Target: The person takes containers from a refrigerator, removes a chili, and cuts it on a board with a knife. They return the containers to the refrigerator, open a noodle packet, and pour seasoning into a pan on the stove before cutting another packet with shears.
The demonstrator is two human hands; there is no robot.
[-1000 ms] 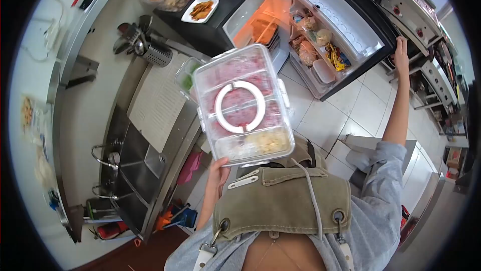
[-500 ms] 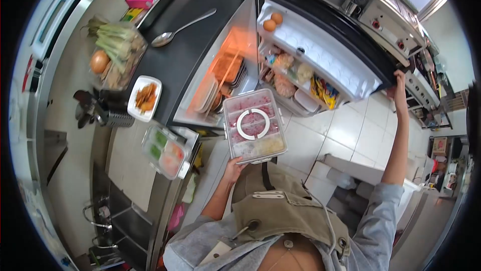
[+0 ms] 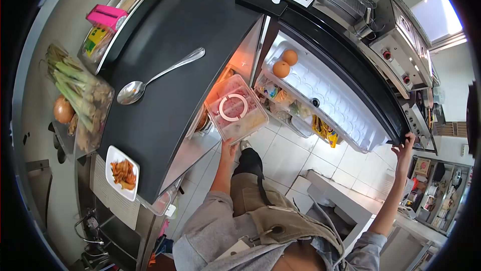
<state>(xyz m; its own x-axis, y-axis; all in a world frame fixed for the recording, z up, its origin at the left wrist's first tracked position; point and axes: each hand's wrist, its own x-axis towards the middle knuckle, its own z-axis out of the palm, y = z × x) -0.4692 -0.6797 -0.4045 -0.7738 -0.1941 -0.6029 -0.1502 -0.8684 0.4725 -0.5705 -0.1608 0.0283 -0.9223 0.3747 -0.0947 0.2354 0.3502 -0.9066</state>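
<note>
My left hand (image 3: 229, 150) grips the near edge of a clear divided food container (image 3: 244, 126), whose lid has a white ring handle. Reddish and pale yellow contents show through it. The container is at the opening of the lit refrigerator (image 3: 206, 143), its far end just inside. My right hand (image 3: 403, 149) is closed around the lower outer corner of the open black refrigerator door (image 3: 345, 45). Two brown eggs (image 3: 285, 63) sit in the door's white egg tray (image 3: 330, 98), with bagged food and yellow packets on the shelf below.
On the black refrigerator top (image 3: 200, 18) lie a metal spoon (image 3: 150, 81) and a white dish (image 3: 111, 170) of reddish food. A bag of green stalks (image 3: 75, 90) and an onion (image 3: 63, 109) stand beside it. A steel cooker (image 3: 396, 50) stands behind the door.
My left hand has moved the container forward and up toward the refrigerator interior. My view has come closer to the refrigerator. My right hand stays on the door's edge.
</note>
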